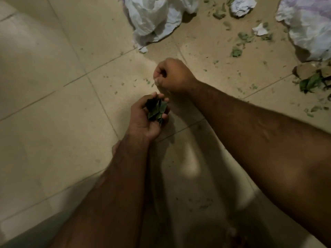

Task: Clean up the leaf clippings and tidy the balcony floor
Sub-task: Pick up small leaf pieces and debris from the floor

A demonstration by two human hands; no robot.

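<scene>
In the head view, the right hand (pixel 172 75) was curled into a fist with its palm turned away, so whether it pinched anything could not be told. A heap of whole leaves (pixel 310 83) was cut off at the right edge. Pale, matte floor tiles (pixel 53 122) carried scattered green scraps (pixel 236 51), a crumpled white plastic bag (pixel 152 15) and a paper wad (pixel 241 6). The left hand (pixel 146 120) cupped dark, glossy leaf clippings (pixel 156 110), its fingers curled round them.

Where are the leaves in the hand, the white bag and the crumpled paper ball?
Held leaves (pixel 155 109): head view, middle of the bunch.
White bag (pixel 152 17): head view, its crinkled front.
Paper ball (pixel 242 6): head view, its middle.
</scene>
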